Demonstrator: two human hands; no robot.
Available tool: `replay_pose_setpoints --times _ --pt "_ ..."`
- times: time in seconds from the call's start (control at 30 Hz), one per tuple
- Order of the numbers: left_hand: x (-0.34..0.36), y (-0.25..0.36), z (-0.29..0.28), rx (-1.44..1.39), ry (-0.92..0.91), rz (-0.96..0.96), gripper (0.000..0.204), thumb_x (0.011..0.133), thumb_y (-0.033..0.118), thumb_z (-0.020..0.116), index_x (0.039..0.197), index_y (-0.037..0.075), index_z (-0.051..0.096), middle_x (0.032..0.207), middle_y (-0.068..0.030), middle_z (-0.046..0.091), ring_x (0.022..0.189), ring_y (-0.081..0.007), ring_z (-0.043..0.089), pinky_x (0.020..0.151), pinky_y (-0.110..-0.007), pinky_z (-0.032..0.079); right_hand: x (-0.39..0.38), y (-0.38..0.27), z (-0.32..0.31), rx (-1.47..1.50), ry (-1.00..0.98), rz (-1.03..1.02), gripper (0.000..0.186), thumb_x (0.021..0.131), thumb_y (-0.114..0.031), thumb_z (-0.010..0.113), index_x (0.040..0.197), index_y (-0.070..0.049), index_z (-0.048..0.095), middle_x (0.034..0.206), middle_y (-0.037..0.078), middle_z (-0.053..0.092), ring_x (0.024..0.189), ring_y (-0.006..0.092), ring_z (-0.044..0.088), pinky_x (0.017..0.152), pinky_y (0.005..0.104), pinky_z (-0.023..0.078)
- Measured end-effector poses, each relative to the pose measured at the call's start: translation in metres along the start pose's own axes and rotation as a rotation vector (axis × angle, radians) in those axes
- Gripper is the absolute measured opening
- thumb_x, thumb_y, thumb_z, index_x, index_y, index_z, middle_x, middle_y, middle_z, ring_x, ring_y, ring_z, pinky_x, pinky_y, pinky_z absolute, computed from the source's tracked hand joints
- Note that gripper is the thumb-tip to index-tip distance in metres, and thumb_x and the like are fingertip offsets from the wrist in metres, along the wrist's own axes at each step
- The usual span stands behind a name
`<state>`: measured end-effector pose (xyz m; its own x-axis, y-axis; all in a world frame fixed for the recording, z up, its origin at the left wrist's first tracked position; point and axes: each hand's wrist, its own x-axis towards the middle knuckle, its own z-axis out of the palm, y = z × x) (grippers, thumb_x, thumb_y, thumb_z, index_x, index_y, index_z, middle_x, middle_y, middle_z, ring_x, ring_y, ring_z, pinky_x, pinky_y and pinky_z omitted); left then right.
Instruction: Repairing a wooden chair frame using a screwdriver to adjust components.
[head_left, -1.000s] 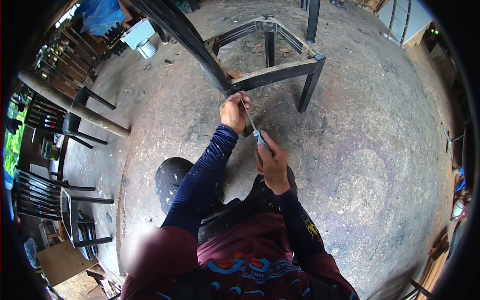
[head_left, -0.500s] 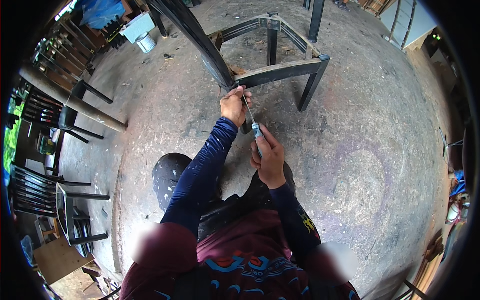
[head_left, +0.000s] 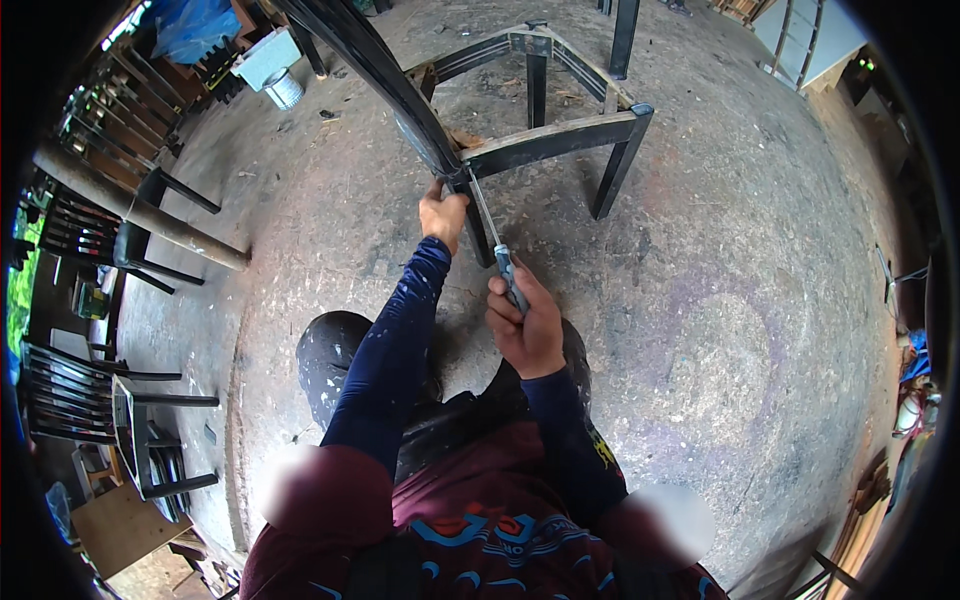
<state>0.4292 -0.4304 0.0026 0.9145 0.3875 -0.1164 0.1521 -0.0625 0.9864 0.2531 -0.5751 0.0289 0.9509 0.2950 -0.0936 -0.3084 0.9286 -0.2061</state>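
A black wooden chair frame (head_left: pixel 555 143) without a seat panel stands ahead of me, its bare wood showing along the top of the rails. My left hand (head_left: pixel 442 216) is closed round the chair's near leg, just below the joint with the side rail; some fingers are hidden behind the leg. In my right hand (head_left: pixel 530 325) is a screwdriver (head_left: pixel 508 272), its grey-blue handle wrapped by the fingers. The long metal shaft slants up and left, and its tip meets the joint by the rail's end. Any screw there is too small to make out.
More dark slatted chairs (head_left: pixel 70 395) stand or lie along the left, beside a round post (head_left: pixel 150 208). A metal can (head_left: pixel 284 90) and a pale green basin (head_left: pixel 266 58) are at the far left. A ladder (head_left: pixel 800 40) leans at the far right.
My left hand has let go of the screwdriver's shaft near the tip and shifted left and down onto the chair leg. The right hand and screwdriver remain at the same joint.
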Motion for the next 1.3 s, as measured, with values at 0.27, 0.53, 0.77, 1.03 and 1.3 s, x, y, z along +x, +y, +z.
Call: replay_pose_setpoints --times 0.27,0.53,0.77,1.03,1.3 --pt "0.010 0.006 -0.004 0.122 -0.146 0.075 0.032 0.073 0.011 0.078 0.101 -0.002 0.069 0.095 -0.0090 0.073 0.084 -0.0156 0.066 0.078 -0.030 0.051 0.005 -0.036 0.003 -0.234 0.001 0.071 0.033 0.100 -0.017 0.050 0.131 -0.005 0.049 0.085 0.003 0.053 0.051 0.0043 0.034 0.043 0.0200 0.033" --pt "0.018 -0.010 -0.005 0.223 -0.133 0.133 0.034 0.076 0.019 0.081 0.102 -0.001 0.069 0.093 -0.0108 0.072 0.085 -0.0148 0.066 0.079 -0.030 0.052 0.006 -0.040 0.009 -0.676 0.108 -0.025 0.043 0.095 -0.011 0.056 0.136 -0.003 0.046 0.082 0.003 0.058 0.056 0.0085 0.046 0.049 0.0213 0.038" --pt "0.014 -0.013 -0.003 0.207 -0.112 0.245 0.037 0.077 0.022 0.081 0.102 -0.003 0.068 0.093 -0.0124 0.072 0.085 -0.0173 0.067 0.079 -0.031 0.052 0.008 -0.030 0.021 -1.016 0.187 -0.037 0.048 0.094 -0.016 0.060 0.138 -0.002 0.045 0.080 0.004 0.059 0.057 0.0119 0.053 0.049 0.0253 0.042" --pt "0.022 -0.018 -0.005 0.172 -0.181 0.199 0.043 0.077 0.024 0.080 0.107 -0.004 0.067 0.100 -0.0161 0.072 0.093 -0.0201 0.069 0.083 -0.032 0.052 0.022 -0.048 0.012 -1.120 0.133 -0.060 0.045 0.092 -0.019 0.063 0.133 -0.004 0.050 0.079 0.009 0.061 0.053 0.0154 0.054 0.044 0.0298 0.040" --pt "0.010 -0.008 -0.011 0.339 -0.156 0.265 0.051 0.079 0.032 0.078 0.114 -0.003 0.064 0.104 -0.0214 0.070 0.100 -0.0264 0.068 0.085 -0.036 0.052 0.024 -0.045 0.034 -2.409 0.094 -0.559 0.034 0.084 -0.007 0.060 0.116 0.003 0.062 0.080 0.024 0.066 0.070 0.0397 0.066 0.064 0.0443 0.053"
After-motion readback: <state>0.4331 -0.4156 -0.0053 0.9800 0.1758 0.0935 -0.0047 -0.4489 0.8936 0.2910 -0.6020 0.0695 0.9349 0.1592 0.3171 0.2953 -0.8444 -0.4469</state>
